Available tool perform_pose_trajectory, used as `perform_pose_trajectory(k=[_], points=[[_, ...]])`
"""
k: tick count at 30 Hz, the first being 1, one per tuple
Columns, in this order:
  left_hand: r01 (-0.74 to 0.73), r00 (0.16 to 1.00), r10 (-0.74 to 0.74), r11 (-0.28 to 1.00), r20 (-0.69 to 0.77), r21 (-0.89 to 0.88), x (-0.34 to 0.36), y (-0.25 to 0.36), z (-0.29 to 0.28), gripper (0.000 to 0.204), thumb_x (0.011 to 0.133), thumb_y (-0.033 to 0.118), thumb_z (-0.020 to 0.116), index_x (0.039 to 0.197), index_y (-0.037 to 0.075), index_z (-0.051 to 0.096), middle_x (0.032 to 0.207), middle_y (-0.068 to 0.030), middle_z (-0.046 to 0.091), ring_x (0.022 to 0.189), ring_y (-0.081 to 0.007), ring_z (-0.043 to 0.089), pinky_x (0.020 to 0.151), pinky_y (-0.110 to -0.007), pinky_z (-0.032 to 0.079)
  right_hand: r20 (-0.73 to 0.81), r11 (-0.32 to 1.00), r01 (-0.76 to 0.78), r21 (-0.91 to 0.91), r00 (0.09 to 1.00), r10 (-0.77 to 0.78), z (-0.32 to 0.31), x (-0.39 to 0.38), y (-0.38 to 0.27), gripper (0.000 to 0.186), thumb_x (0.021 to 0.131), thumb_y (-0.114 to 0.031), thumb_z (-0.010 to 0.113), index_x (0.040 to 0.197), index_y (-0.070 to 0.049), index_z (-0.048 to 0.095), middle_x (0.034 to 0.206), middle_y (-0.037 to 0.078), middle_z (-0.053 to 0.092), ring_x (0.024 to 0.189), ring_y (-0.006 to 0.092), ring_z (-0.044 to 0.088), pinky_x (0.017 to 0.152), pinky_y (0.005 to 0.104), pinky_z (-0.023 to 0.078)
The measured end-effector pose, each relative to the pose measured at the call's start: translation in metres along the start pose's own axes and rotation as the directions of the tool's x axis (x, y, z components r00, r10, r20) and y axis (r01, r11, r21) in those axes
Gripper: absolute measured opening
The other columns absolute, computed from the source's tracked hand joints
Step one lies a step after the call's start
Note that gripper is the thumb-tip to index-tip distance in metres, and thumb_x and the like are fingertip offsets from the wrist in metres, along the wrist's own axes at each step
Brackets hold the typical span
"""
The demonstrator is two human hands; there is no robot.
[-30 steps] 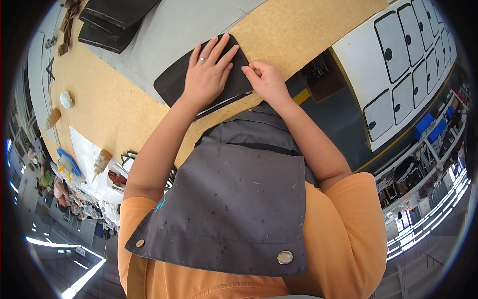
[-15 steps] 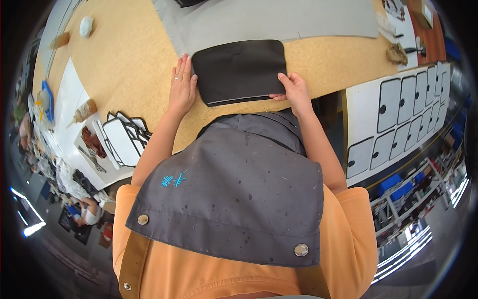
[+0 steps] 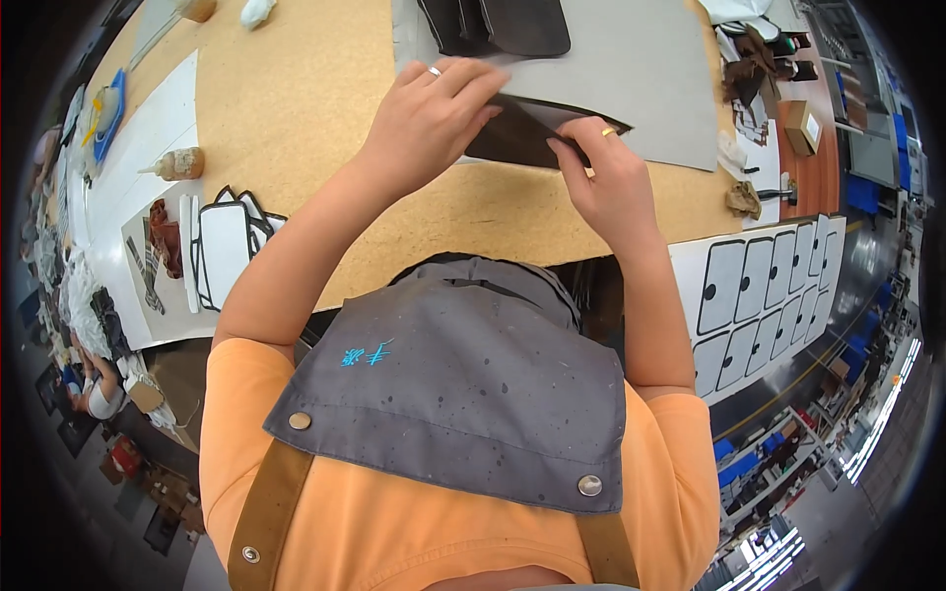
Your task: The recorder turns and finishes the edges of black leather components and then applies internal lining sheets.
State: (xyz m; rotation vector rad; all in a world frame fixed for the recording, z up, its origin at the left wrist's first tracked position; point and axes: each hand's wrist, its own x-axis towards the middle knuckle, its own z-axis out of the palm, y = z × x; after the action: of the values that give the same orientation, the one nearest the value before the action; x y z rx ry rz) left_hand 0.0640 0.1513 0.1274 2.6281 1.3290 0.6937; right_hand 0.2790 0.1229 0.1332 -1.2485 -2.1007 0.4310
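Observation:
A black, leather-like panel (image 3: 517, 138) is raised and tilted at the near edge of a grey sheet (image 3: 650, 89), showing a paler greyish face along its far side. My left hand (image 3: 429, 113), with a ring on one finger, is bent around the panel's left corner; its fingertips are a little blurred. On the right, my right hand (image 3: 609, 177) pinches the panel's near edge between thumb and fingers. Just beyond the hands, several black pieces (image 3: 522, 25) lie stacked on the grey sheet.
White black-edged pieces (image 3: 227, 251) are piled at left, beside a bottle with a nozzle (image 3: 177, 164). A blue tray (image 3: 110, 118) sits farther left. At right stand a board of black-rimmed panels (image 3: 754, 295), a crumpled brown cloth (image 3: 744, 200) and a small carton (image 3: 803, 128).
The black panel has gone from lying flat on the bare table to being tilted up, farther away and right. Both hands reached forward with it; my left hand left its flat pose beside it.

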Motion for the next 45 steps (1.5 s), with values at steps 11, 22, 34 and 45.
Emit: perform_pose_trajectory(k=[11,22,34,45], points=[[0.020,0.979,-0.046,0.991,-0.200,-0.129,-0.027,0.051,-0.013,0.029,0.080,0.004,0.063,0.109,0.006,0.061,0.087,-0.0064,0.063,0.070,-0.0206,0.061,0.057,-0.029,0.049,-0.311,0.980,0.192,0.056,0.936,-0.166,0.003,-0.022,-0.002,0.016,0.074,0.004,0.064,0.084,-0.003,0.054,0.084,0.011,0.065,0.061,0.0229,0.060,0.053,0.0288,0.047],[0.056,0.960,-0.088,0.991,-0.265,-0.126,-0.043,0.063,-0.008,0.027,0.079,0.004,0.064,0.105,0.007,0.063,0.090,-0.0059,0.065,0.067,-0.0206,0.063,0.055,-0.029,0.050,-0.225,0.974,0.202,0.098,0.958,-0.176,0.008,-0.038,-0.004,0.019,0.080,0.008,0.059,0.093,-0.001,0.049,0.096,0.020,0.066,0.086,0.0295,0.066,0.073,0.0317,0.052],[0.556,0.467,-0.775,-0.117,0.426,-0.823,-0.128,0.006,0.054,0.022,0.093,0.014,0.052,0.104,-0.004,0.055,0.096,-0.0185,0.064,0.081,-0.0252,0.065,0.064,-0.030,0.052,0.649,0.944,-0.133,-0.303,0.696,0.307,0.049,-0.034,0.049,0.012,0.078,-0.010,0.059,0.089,-0.005,0.063,0.086,0.016,0.064,0.081,0.0333,0.062,0.068,0.0426,0.049],[0.215,0.841,-0.194,0.976,0.505,0.016,-0.048,0.036,0.106,0.040,0.076,0.014,0.065,0.111,0.006,0.048,0.083,-0.0119,0.063,0.082,-0.0299,0.061,0.082,-0.041,0.045,0.655,0.957,-0.270,0.110,0.744,0.135,0.096,-0.039,0.081,0.020,0.082,-0.014,0.051,0.091,-0.001,0.064,0.089,0.018,0.066,0.080,0.0277,0.063,0.070,0.0371,0.049]])
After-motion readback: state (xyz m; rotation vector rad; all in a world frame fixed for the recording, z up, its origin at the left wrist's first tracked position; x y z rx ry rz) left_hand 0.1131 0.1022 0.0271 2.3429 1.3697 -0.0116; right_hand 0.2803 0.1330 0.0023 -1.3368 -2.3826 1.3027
